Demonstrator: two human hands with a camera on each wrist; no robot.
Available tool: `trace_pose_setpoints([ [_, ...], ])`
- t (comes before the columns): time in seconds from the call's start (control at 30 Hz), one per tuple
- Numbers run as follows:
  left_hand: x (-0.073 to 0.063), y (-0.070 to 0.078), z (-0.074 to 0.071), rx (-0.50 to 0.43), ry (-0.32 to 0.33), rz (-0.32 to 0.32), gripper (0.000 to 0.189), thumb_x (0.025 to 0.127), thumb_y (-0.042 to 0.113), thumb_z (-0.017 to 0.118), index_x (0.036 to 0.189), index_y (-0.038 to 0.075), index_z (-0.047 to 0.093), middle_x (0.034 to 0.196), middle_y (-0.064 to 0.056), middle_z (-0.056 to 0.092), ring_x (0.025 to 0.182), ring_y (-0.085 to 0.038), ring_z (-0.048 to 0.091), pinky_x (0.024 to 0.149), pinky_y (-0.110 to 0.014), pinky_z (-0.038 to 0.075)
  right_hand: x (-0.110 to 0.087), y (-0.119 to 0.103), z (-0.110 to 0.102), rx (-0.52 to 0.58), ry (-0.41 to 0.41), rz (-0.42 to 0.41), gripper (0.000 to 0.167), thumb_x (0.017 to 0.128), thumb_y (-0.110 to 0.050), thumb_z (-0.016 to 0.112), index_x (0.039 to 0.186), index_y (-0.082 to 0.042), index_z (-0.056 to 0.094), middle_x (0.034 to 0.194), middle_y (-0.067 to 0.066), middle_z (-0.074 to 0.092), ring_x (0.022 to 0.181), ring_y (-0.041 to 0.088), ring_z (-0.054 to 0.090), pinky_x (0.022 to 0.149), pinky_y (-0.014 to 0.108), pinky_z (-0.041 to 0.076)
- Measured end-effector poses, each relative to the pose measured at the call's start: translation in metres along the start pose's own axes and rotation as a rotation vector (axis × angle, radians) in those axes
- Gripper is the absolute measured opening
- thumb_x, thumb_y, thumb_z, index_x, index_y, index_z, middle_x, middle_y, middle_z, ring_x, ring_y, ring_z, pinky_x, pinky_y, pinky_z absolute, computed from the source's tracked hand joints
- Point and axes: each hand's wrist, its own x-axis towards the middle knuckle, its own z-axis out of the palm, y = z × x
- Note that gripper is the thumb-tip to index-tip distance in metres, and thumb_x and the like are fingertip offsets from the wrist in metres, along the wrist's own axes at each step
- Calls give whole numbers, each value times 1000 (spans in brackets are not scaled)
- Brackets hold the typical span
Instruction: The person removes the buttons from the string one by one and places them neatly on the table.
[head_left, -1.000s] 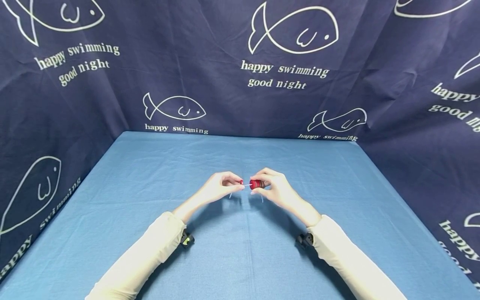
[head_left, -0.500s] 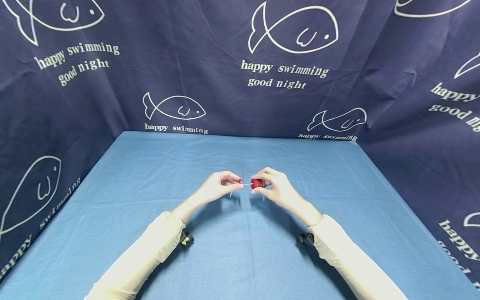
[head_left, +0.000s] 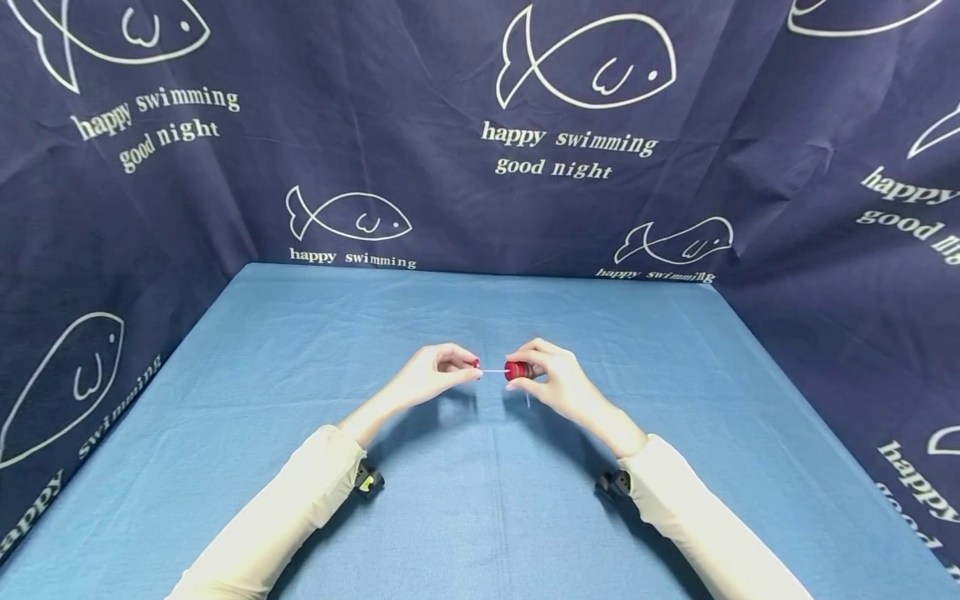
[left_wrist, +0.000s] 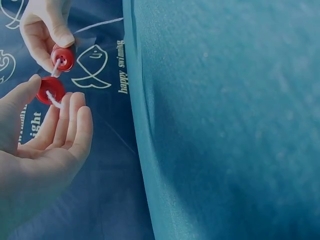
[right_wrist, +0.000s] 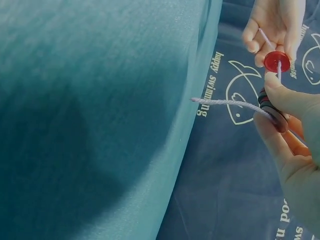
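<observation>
My left hand (head_left: 432, 373) pinches a red button (left_wrist: 43, 88) at its rim between thumb and fingertips. A white string (head_left: 493, 371) passes through this button, and a short end sticks out on the palm side in the left wrist view. The string runs across a gap to a stack of buttons (head_left: 517, 371) gripped between the thumb and fingers of my right hand (head_left: 561, 379). The stack's front button is red, and dark and brown ones show behind it in the right wrist view. From the stack's far side hangs a loose string tail (right_wrist: 220, 102).
Both hands are above a table covered with blue cloth (head_left: 480, 500). Dark blue curtains (head_left: 450, 108) with white fish prints stand at the back and both sides. A small black wrist camera (head_left: 369, 481) sits under the left cuff, another camera (head_left: 613, 483) under the right.
The hands have drawn slightly apart, and more string shows between the left button and the stack. The string end below the left hand no longer shows in the head view.
</observation>
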Motion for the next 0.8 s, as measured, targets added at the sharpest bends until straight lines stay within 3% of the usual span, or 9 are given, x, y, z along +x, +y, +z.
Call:
trace_pose_setpoints([
  [0.13,0,0,0,3,-1,1,32,83,24,71,108,4,67,91,-6,71,78,-7,65,75,-26,50,-2,1,0,2,-1,0,34,69,-7,81,100,-1,69,92,8,65,77,14,61,68,23,54],
  [0.37,-1,1,1,-2,3,-9,33,83,23,71,108,2,66,90,-7,71,78,-10,65,74,-25,49,-4,3,-1,6,16,-16,34,68,-6,82,99,-1,69,92,8,65,76,15,62,68,23,54],
  [0.6,0,-2,3,11,12,-13,31,85,16,69,110,-2,64,94,-14,70,88,-33,66,74,-26,49,-6,4,-2,2,21,-10,34,67,-5,82,99,-1,70,91,9,65,76,15,62,68,23,54],
  [0.8,-1,-1,1,9,18,-12,33,83,22,72,109,3,66,92,-9,71,82,-18,66,75,-26,49,-6,5,-3,-3,22,-13,35,67,-5,82,99,-2,70,92,9,65,75,15,61,68,24,54],
])
